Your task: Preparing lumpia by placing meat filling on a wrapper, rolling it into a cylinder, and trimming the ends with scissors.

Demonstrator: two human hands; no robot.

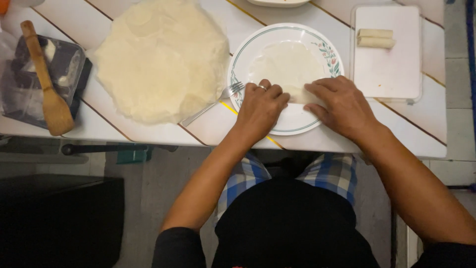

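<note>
Both curled down, left hand [260, 106] and right hand [342, 104], pinching the wrapper [287, 67] fold on the plate [302, 124]; probably best rolled snug, evenly.

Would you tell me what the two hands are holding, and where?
Both the left hand and right hand press the near, folded edge of the thin pale wrapper on the round white plate.

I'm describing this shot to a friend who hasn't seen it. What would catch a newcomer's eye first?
Both hands, left hand and right hand, press a thin wrapper on a floral-rimmed plate at the table's near edge. To the left lies a big pale stack of wrappers. At far right, finished rolls sit on a white tray.
</note>
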